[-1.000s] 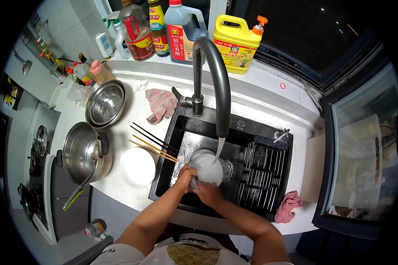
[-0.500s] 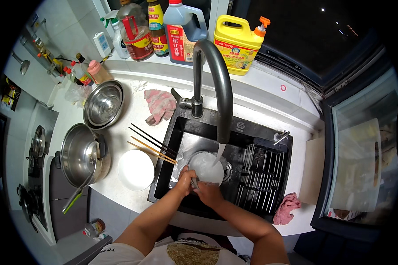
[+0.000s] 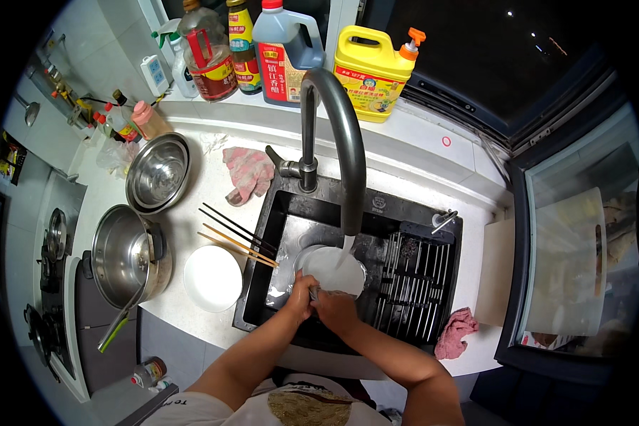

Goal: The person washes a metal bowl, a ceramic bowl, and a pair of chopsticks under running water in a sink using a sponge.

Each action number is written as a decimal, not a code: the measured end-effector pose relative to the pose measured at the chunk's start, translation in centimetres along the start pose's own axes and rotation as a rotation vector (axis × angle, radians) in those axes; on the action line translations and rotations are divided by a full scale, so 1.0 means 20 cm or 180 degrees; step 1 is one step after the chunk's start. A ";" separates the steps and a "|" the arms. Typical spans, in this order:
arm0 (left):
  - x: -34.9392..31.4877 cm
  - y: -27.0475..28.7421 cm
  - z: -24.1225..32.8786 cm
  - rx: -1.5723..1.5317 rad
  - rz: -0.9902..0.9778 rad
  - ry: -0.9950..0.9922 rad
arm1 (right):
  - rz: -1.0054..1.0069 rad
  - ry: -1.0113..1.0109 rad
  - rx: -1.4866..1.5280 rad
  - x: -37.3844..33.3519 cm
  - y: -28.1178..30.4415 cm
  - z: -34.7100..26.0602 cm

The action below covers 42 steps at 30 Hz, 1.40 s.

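Observation:
Both my hands are closed and pressed together over the near part of the black sink [image 3: 254, 290]. My left hand [image 3: 302, 295] and my right hand [image 3: 335, 309] grip a small greyish, cloth-like thing [image 3: 314, 292] between them, mostly hidden by my fingers. Just beyond the knuckles lies a round, pale bowl [image 3: 328, 264] in the sink, its near edge covered by my hands. A thin stream of water falls into it from the dark grey tap [image 3: 353, 192]. Two dark and two light chopsticks [image 3: 238, 246] rest across the sink's left edge.
A white bowl [image 3: 213, 279], a steel pot [image 3: 124, 259] and a steel basin [image 3: 157, 174] stand to the left. A pink cloth [image 3: 249, 174] lies behind the chopsticks, another cloth [image 3: 456, 334] at right. A rack [image 3: 415, 284] covers the sink's right part. Bottles line the sill, including a yellow jug [image 3: 373, 74].
The view has shifted slightly. My hands stay together gripping the greyish thing, turned a little, and the water still runs into the pale bowl.

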<state>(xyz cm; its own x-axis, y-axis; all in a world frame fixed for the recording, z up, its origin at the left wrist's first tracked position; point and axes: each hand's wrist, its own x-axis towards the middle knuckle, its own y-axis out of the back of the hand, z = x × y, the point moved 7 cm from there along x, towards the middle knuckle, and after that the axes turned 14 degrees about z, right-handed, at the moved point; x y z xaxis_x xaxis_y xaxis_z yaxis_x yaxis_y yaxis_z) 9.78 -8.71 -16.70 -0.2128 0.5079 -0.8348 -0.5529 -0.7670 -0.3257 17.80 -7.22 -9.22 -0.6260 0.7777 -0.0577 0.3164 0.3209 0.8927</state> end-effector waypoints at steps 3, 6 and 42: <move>0.04 -0.01 0.09 0.0342 -0.0453 0.0161 | 0.0173 0.1038 0.0094 -0.02 0.01 0.05; 0.12 0.04 0.11 0.1190 -0.0642 0.0568 | 0.0355 0.2084 -0.1337 -0.03 0.15 0.16; -0.12 -0.02 0.24 0.0143 0.0616 -0.0873 | 0.1208 -0.3755 0.5664 0.00 -0.15 0.33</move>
<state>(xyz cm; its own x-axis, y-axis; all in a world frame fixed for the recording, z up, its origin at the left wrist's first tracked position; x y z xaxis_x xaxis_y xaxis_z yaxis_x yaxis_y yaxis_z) 6.63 -7.85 -12.44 -0.5228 0.4458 -0.7266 -0.5148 -0.8445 -0.1477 21.46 -4.62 -14.85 -0.0011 0.5678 -0.8232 0.8731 -0.4008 -0.2776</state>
